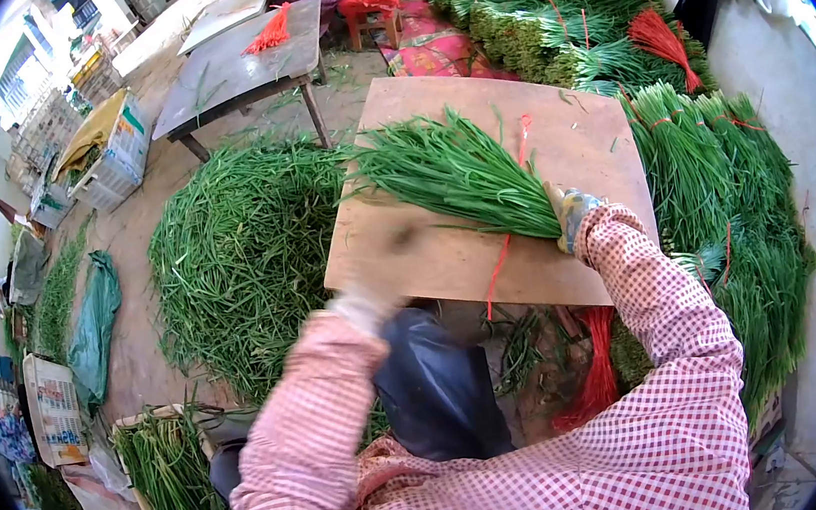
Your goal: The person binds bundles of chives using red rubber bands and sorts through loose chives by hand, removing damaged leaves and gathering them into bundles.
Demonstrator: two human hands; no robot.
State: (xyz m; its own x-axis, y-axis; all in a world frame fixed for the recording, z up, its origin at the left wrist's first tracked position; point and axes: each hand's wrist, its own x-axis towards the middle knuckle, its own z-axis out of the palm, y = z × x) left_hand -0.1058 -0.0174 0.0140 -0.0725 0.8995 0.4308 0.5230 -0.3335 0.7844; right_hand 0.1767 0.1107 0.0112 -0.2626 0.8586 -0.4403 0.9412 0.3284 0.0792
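A bunch of long green chives lies across the brown board in front of me. My right hand, in a patterned glove, is closed around the bunch's right end. A red tie runs beneath the bunch and sticks out on both sides. Over the board's near left edge is my left hand, smeared by motion and apart from the bunch. Its fingers cannot be made out.
A big heap of loose greens lies left of the board. Tied bunches are stacked at the right. Red ties hang below the board. A grey table stands behind, and a crate of greens at lower left.
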